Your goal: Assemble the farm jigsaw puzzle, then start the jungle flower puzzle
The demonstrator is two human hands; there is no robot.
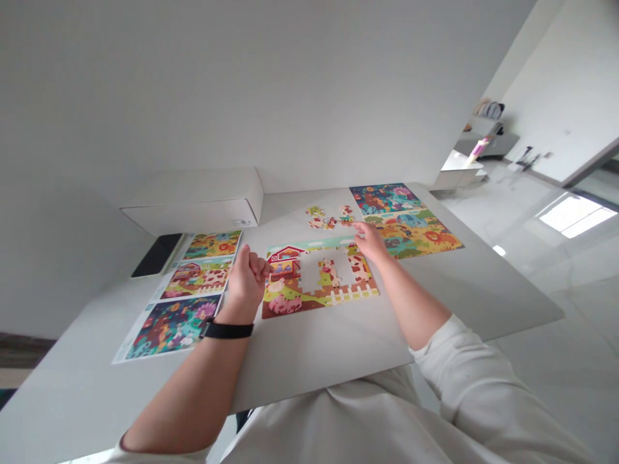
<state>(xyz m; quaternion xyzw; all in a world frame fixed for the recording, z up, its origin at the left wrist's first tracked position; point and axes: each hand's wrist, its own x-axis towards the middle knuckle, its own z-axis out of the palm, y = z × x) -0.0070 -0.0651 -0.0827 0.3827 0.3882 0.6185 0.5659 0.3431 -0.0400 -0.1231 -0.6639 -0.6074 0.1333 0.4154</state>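
Note:
A farm jigsaw puzzle (pixel 294 299) lies on the table in front of me, its frame joined around a gap. Inside the gap sits a joined cow section (pixel 330 273). My left hand (pixel 247 278), wearing a black wristband (pixel 227 330), rests at the puzzle's left edge with its fingers curled in; no piece shows in it. Beyond the puzzle's top right corner, my right hand (pixel 371 241) reaches out with its fingers extended. Its fingertips are at a loose puzzle piece (pixel 347 220), and I cannot tell if they touch it. Several more loose pieces (pixel 316 222) lie to the left of that one.
A sheet of printed reference pictures (pixel 193 280) lies left, beside a dark phone-like slab (pixel 157 255). Behind them stands a white box (pixel 207 216) against the wall. Two puzzle pictures, one dark blue (pixel 384 198) and one yellow (pixel 430 232), lie right near the table's edge.

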